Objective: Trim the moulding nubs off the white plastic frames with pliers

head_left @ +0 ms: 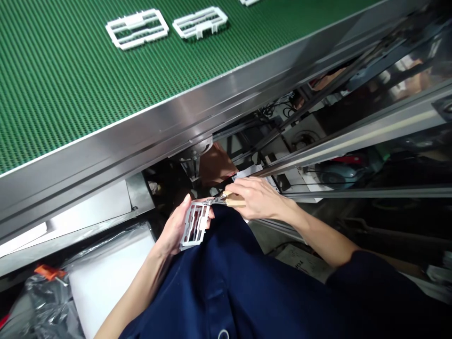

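My left hand (176,230) is shut on a white plastic frame (194,226), a small moulded lattice part held up in front of my navy sleeve and chest. My right hand (256,197) grips a pair of side cutters (226,198) with tan handles. Their metal jaws reach to the top edge of the frame and appear to touch it. Several matching white frames, such as one (137,29) and another (200,22), lie flat on a green textured conveyor belt (70,94) at the top of the view.
A stainless steel belt edge (141,127) runs diagonally above my hands. Below it sit machine framing and cables (282,122). At lower left lie a white sheet (109,282), a clear plastic bag (45,301) and an orange tag (49,272).
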Demonstrator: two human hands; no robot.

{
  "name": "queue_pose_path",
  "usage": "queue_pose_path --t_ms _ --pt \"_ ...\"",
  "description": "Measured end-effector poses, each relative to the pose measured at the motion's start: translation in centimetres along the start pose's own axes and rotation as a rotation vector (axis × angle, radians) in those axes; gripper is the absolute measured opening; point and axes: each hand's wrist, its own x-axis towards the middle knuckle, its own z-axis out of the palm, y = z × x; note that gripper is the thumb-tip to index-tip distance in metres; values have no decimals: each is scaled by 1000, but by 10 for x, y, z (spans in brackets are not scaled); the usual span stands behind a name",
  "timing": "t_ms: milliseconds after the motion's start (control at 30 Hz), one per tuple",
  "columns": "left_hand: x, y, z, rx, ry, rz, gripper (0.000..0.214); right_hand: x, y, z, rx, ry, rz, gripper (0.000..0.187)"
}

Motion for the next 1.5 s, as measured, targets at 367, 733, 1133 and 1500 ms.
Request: queue_pose_path --t_ms 367,733,1133,1500 --pt "9 1 -7 -22 -59 -55 55 1 5 -6 21 -23 29 17" --pt "18 15 -6 -279 -126 -43 45 10 3 12 633 82 371 25" --pt "42 24 -14 -389 -60 -10 46 19 -26 45 1205 159 508 21" --pt "47 25 -11 -430 -79 27 45 25 -50 52 1383 159 568 26"
